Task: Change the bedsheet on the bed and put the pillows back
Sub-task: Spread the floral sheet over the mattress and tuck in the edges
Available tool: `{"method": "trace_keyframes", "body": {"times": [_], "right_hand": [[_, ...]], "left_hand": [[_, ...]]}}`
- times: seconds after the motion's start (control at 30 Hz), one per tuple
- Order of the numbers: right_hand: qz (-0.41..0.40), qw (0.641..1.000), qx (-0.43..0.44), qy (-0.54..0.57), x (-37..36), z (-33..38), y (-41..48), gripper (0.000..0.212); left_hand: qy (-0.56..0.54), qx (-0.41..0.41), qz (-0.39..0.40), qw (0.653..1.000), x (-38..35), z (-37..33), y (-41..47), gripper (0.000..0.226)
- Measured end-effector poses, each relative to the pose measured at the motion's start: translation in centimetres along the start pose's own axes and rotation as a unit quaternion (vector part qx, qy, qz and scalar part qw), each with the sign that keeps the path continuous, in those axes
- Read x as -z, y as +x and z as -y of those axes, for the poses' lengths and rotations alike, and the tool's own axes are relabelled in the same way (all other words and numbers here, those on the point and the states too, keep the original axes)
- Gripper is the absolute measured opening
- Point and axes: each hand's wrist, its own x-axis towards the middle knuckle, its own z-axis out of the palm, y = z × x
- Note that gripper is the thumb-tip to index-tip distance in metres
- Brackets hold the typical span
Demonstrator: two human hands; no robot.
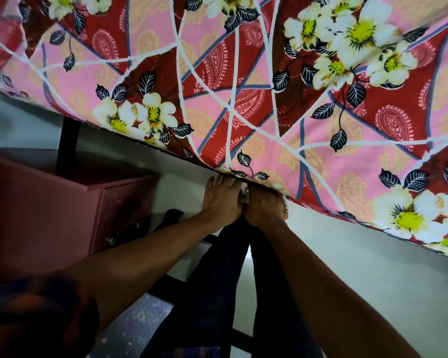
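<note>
Taking the lower edge of the bedsheet (243, 99) as your landmark: the sheet, printed with pink and red panels, white bands, paisley shapes and cream flowers with yellow centres, covers the whole upper part of the view, and its edge runs as a slanted line from upper left to lower right.

Far left, below that edge, stands a dark red cabinet (49, 210) with small metal knobs on its front. A black upright post (69, 143) rises behind it to meet the underside of the edge. A patterned sleeve (36, 313) shows in the bottom left corner.

Your left forearm reaches from that sleeve up and to the right, nearly straight. Your left hand (221, 200) sits just below the sheet edge, back of the hand toward the camera, fingers stretched up so that the tips touch the hem.

Your right hand (265, 208) lies just beside it, touching it at the knuckles; its fingers curl up and in under the hem, where they are hidden. The two hands are pressed together at one spot on the edge. A small white patch shows between them. Whether either hand pinches the cloth or only pushes against it cannot be told.

Your right forearm runs down to the lower right. Between the forearms are dark trousers (217, 293). Right of them, below the edge, the surface is pale grey.
</note>
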Motion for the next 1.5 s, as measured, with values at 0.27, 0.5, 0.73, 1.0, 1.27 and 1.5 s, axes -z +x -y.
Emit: {"method": "trace_keyframes", "body": {"times": [0.27, 0.5, 0.73, 1.0, 1.27, 1.5], "right_hand": [[-0.089, 0.992, 0.063, 0.057, -0.6, -1.5, -1.9, 0.060], [-0.091, 0.992, 0.075, 0.045, 0.3, -4.7, -2.7, 0.068], [-0.064, 0.986, 0.156, 0.017, 1.2, -6.4, -1.8, 0.079], [-0.159, 0.970, 0.176, 0.047, -1.0, -11.7, -4.5, 0.068], [-0.128, 0.982, 0.139, 0.017, -0.9, -12.8, -2.4, 0.068], [-0.166, 0.968, 0.183, 0.050, -0.8, -15.1, -4.1, 0.073]], "left_hand": [[0.027, -0.025, 0.049, 0.998, -1.3, 0.0, 0.7, 0.067], [0.010, 0.088, 0.067, 0.994, -2.4, -4.2, 0.9, 0.075], [0.043, 0.032, 0.001, 0.999, -2.7, -6.6, 0.5, 0.065], [0.007, 0.106, 0.065, 0.992, -3.5, -8.3, 2.0, 0.084], [-0.035, 0.025, -0.045, 0.998, -4.9, -11.3, -0.1, 0.061], [0.027, 0.022, 0.053, 0.998, -5.3, -12.3, 0.7, 0.077]]}}
